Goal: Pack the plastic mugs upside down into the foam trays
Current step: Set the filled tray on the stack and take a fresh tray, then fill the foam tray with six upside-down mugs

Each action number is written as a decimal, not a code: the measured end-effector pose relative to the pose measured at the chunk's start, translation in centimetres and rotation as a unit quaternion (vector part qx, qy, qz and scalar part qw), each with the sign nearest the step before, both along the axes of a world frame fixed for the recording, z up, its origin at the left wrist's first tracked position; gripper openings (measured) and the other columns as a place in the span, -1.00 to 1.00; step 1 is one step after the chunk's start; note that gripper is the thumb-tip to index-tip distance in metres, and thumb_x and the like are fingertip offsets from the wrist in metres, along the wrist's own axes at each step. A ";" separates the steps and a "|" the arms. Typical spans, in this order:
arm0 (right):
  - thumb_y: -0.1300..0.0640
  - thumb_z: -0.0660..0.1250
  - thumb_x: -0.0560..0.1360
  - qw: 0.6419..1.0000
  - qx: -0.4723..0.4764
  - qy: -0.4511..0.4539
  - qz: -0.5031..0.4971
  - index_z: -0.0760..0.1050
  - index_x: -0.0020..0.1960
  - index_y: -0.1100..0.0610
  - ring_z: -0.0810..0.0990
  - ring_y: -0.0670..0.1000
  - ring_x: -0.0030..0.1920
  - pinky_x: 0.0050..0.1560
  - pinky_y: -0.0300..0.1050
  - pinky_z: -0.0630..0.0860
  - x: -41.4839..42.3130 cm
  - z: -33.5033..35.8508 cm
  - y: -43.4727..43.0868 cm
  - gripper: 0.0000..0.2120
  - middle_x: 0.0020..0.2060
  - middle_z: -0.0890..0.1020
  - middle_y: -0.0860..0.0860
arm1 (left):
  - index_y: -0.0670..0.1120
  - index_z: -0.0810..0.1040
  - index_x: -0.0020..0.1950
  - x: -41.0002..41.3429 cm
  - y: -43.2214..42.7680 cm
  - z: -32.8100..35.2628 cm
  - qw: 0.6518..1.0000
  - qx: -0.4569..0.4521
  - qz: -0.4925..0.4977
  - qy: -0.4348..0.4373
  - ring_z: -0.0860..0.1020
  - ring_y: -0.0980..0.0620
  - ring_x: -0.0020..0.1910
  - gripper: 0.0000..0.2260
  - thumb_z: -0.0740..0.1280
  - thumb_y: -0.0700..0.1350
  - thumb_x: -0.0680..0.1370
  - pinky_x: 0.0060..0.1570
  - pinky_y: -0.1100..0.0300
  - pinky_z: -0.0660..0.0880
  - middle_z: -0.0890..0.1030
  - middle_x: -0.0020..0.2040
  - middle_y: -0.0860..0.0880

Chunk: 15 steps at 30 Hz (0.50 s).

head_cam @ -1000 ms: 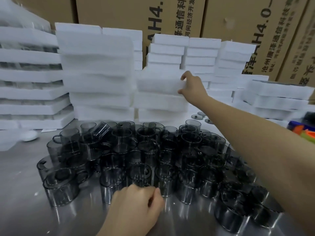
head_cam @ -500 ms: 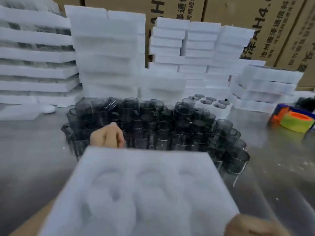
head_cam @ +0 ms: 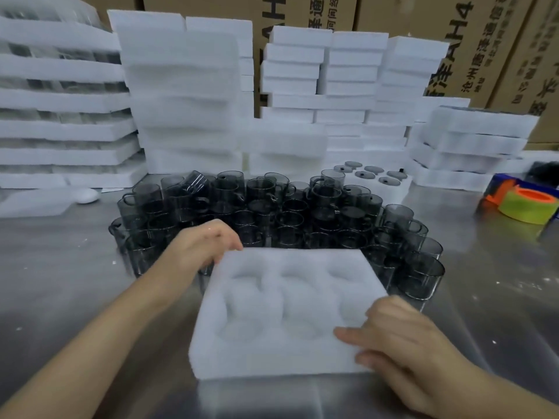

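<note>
The foam tray (head_cam: 287, 313) is held at two corners. The right hand (head_cam: 402, 349) is laid on the tray's near right corner, with the fingers bent a little and pressed flat on top of the foam. The left hand (head_cam: 202, 246) is at the tray's far left corner, loosely curled, and the foam edge is touched by its fingertips. Whether that corner is pinched or only touched cannot be told. No mug is held by either hand.

The tray is set on the metal table (head_cam: 60, 297), close to the person. Round hollows can be seen in its top, and all of them are empty. The edges look a little blurred.

Just behind the tray, a big crowd of dark see-through mugs (head_cam: 272, 213) is stood on the table. Most are right way up, so they are yet to be turned over. Behind the mugs and to the right, another tray (head_cam: 375, 182) is seen with dark round mug bottoms showing in it, so that one looks already filled. Behind the mugs, tall piles of white foam (head_cam: 181, 95) are stacked, with brown boxes (head_cam: 484, 40) at the back. Far right of the tray, a bright tape roll (head_cam: 529, 204) is lying.

Some packing looks done, but for this tray nothing is done yet. Many mugs are left.
</note>
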State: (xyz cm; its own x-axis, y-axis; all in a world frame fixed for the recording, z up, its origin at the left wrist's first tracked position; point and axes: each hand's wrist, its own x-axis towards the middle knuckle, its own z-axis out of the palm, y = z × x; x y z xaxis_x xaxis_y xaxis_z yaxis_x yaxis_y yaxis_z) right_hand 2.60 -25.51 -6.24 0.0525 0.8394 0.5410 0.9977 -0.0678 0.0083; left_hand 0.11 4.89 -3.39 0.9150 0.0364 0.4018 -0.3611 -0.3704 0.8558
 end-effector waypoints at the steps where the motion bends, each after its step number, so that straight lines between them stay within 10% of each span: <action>1: 0.03 0.21 0.60 0.998 0.057 0.002 -0.041 0.53 0.24 0.01 0.51 -0.04 -0.17 0.10 -0.01 0.45 1.0 0.6 -1.4 -0.75 -0.19 0.56 -0.06 | 0.07 0.64 -0.20 -0.2 -0.1 -0.1 0.999 0.043 -0.005 0.010 0.44 0.10 -0.24 -0.82 0.29 0.10 0.40 -0.24 0.31 0.33 0.50 -0.17 -0.01; 5: -0.15 0.09 0.60 0.966 0.175 0.032 -0.188 0.49 0.24 -0.04 0.39 -0.04 0.30 0.45 0.34 0.02 1.7 0.2 -2.5 -0.66 0.20 0.48 -0.01 | 0.17 0.58 -0.13 -0.6 -1.0 -0.1 0.984 0.164 0.066 0.007 0.37 0.08 -0.26 -0.79 0.37 -0.19 0.48 -0.23 0.35 0.32 0.39 -0.13 0.10; 8: -0.14 0.16 0.56 0.873 0.302 0.179 -0.340 0.34 0.36 -0.08 0.19 -0.02 0.44 0.46 0.26 0.07 3.3 0.7 -3.7 -0.61 0.38 0.25 -0.01 | 0.18 0.48 -0.05 -0.8 -1.3 0.3 0.971 0.211 0.107 0.040 0.37 0.14 -0.26 -0.74 0.37 -0.20 0.48 -0.24 0.29 0.36 0.33 -0.14 0.14; 15: -0.15 0.22 0.51 0.832 0.197 0.325 -0.404 0.44 0.24 -0.24 -0.05 -0.06 0.50 0.47 0.12 0.02 7.1 0.2 -2.0 -0.69 0.49 0.06 -0.11 | 0.06 0.43 -0.09 -0.9 -2.1 0.2 0.949 0.191 0.218 0.124 0.34 0.18 -0.47 -0.87 0.35 -0.13 0.49 -0.45 0.30 0.23 0.38 -0.36 0.08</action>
State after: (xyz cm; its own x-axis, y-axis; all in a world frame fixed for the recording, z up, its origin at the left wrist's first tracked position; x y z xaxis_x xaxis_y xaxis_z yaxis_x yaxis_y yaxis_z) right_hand 9.67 -27.55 -6.06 0.9023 0.1519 0.4034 0.4106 -0.5881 -0.6968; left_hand -0.81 2.83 -3.18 0.9145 0.3286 0.2358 0.0931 -0.7383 0.6680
